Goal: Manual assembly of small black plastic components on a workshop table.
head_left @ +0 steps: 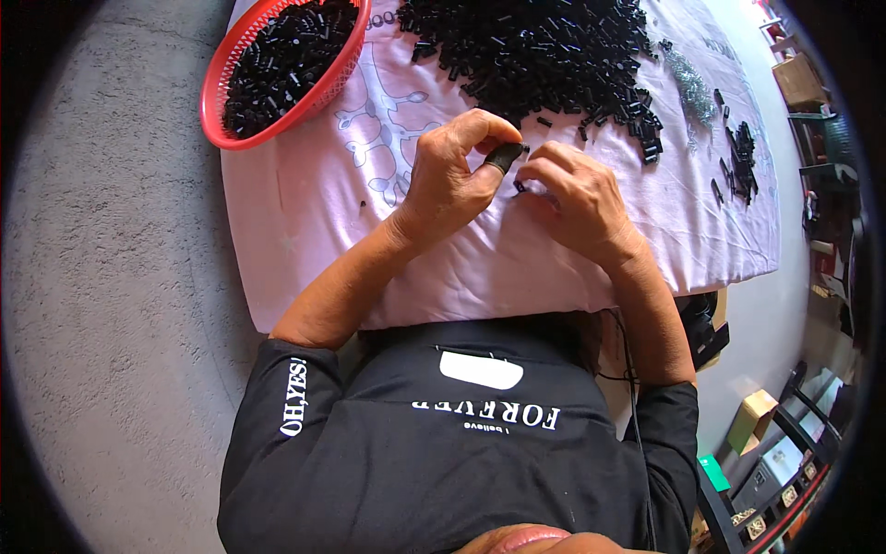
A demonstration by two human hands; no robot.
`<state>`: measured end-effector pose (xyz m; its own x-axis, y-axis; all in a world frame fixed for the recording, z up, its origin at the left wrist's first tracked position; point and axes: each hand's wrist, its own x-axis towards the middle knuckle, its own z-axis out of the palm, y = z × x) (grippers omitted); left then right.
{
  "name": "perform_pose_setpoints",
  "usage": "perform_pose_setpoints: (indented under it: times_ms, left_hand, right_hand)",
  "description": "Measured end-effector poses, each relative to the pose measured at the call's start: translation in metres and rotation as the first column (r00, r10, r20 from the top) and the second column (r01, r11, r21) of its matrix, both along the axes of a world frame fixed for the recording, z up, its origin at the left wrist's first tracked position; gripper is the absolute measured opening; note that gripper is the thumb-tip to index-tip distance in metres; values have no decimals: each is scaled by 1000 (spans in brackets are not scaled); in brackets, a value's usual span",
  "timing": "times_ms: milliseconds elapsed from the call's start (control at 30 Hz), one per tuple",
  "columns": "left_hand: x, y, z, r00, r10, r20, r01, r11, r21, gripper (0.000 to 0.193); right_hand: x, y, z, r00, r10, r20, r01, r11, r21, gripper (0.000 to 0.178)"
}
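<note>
Above the near part of a pink patterned cloth (461, 268), my two hands are close together. My left hand (452, 166) is closed in a pinch, a black cover on its thumb, and the end of a small black tube (525, 148) shows at its fingertips. Beside it, my right hand (581, 194) has its fingers curled in, with a small dark piece (520, 186) at their tips; its exact kind is too small to make out. Just beyond the hands spreads a large heap of short black tubes (554, 55).
A red plastic basket (346, 78) full of similar black tubes stands at the far left. Small clear pieces (692, 88) lie to the right, near a smaller group of black pieces (741, 162). Boxes (752, 420) and a dark rack stand beyond the right edge; a cable (634, 406) hangs in front.
</note>
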<state>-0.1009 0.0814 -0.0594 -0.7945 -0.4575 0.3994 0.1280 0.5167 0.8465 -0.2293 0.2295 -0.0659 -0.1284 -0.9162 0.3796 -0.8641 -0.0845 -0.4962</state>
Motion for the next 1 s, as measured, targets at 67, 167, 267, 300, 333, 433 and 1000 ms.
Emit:
perform_pose_setpoints:
  times_ms: [67, 167, 267, 300, 333, 433, 1000]
  left_hand:
    - [0, 0, 0, 1000, -4, -9, 4, 999, 47, 21]
    - [0, 1, -3, 998, -37, -42, 41, 994, 101, 22]
    - [0, 1, -5, 997, -67, -46, 71, 993, 97, 22]
    - [1, 1, -6, 997, -66, -46, 70, 993, 98, 22]
    - [1, 2, -7, 996, -71, -55, 76, 992, 100, 22]
    - [-1, 3, -8, 995, -77, -67, 83, 991, 103, 23]
    - [0, 7, -5, 993, -99, -58, 102, 994, 48, 22]
  right_hand:
    - [-3, 1, 3, 989, -36, 145, 36, 999, -2, 23]
    - [-10, 3, 1, 899, -114, 423, 142, 989, -35, 12]
    - [-14, 4, -6, 788, -120, 603, 184, 982, -45, 10]
    - [-14, 4, -5, 684, -142, 715, 187, 982, 16, 10]
    - [-14, 5, -5, 644, -104, 758, 150, 989, 8, 10]
    - [-13, 4, -6, 533, -32, 845, 117, 992, -36, 11]
    - [-21, 7, -7, 367, -22, 930, -11, 1000, 28, 15]
